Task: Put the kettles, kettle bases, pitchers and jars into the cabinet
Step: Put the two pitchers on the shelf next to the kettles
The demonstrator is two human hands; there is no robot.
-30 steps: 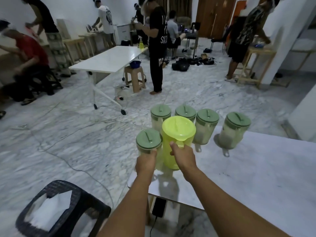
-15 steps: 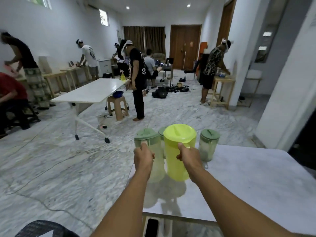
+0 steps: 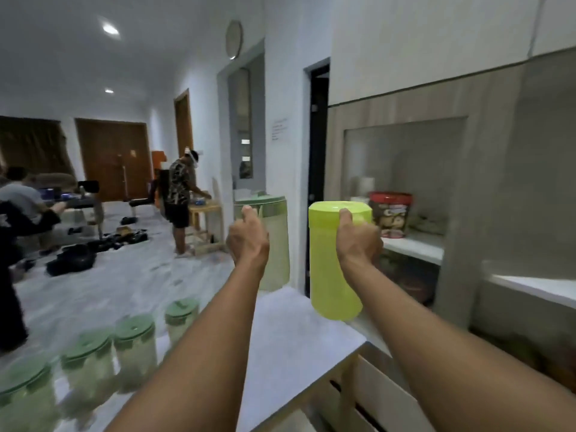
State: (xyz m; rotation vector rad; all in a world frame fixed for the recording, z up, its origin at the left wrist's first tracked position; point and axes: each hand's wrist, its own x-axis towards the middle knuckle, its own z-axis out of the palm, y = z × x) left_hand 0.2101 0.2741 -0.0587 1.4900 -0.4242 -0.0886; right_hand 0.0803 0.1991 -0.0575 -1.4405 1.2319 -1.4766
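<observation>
Since a second ago I have lifted the yellow-green pitcher (image 3: 335, 260) in my right hand (image 3: 358, 241) and the green-lidded pitcher (image 3: 274, 241) in my left hand (image 3: 247, 241) clear of the white table (image 3: 296, 344), swinging right so the cabinet (image 3: 414, 244) now lies just beyond them.

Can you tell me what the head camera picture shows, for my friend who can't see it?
A person holds up two pitchers, a green-lidded pitcher in the left hand and a yellow-green pitcher in the right hand, facing a cabinet. Four more green-lidded pitchers stand on the white table below.
</observation>
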